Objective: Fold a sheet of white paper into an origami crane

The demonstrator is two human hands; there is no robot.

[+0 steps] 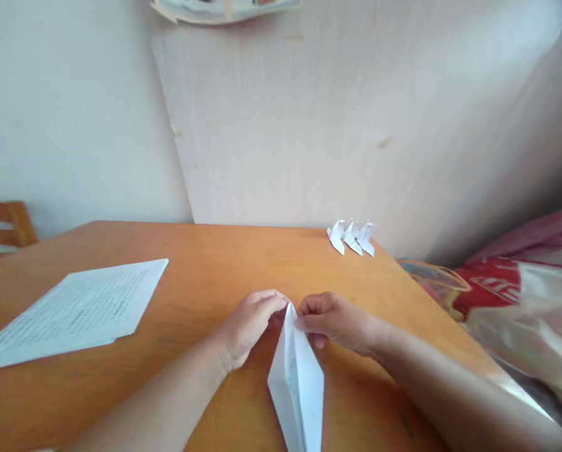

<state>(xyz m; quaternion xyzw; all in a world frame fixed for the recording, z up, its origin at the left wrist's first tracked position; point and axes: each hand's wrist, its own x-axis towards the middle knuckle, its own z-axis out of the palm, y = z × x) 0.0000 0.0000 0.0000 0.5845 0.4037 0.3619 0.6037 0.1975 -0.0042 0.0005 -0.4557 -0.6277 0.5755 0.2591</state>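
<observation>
A long, narrow folded white paper piece (297, 376) lies on the wooden table (206, 276), its far tip pointing away from me. My left hand (250, 323) has its fingers curled and pinched on the left side of that tip. My right hand (335, 320) pinches the tip from the right with thumb and fingers pressed together. Both hands rest low on the tabletop near the front middle.
Three small folded white paper figures (351, 237) stand in a row at the table's far right edge. A printed sheet (76, 311) lies flat on the left. A wooden chair back (8, 223) shows far left. Plastic bags (520, 301) sit right of the table, a pale wall behind.
</observation>
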